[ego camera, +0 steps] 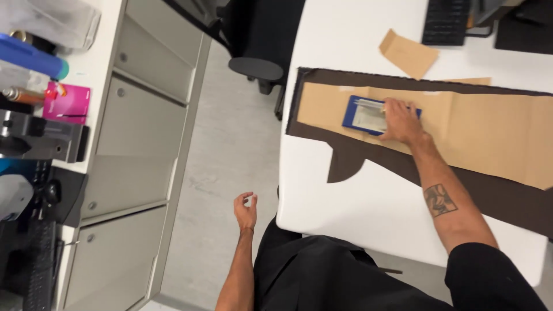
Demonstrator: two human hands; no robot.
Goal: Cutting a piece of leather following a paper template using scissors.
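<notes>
Blue box (362, 117) under right hand (401, 122), on brown paper pattern (489, 129)

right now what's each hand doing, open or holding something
Left hand: loosely curled, holding nothing, in the air beside the table.
Right hand: resting on the blue box over the brown paper; grip cannot be told.

Grey drawer cabinet (138, 132) left, black office chair (259, 34) behind, black keyboard (445, 21), pink card (66, 102)
</notes>
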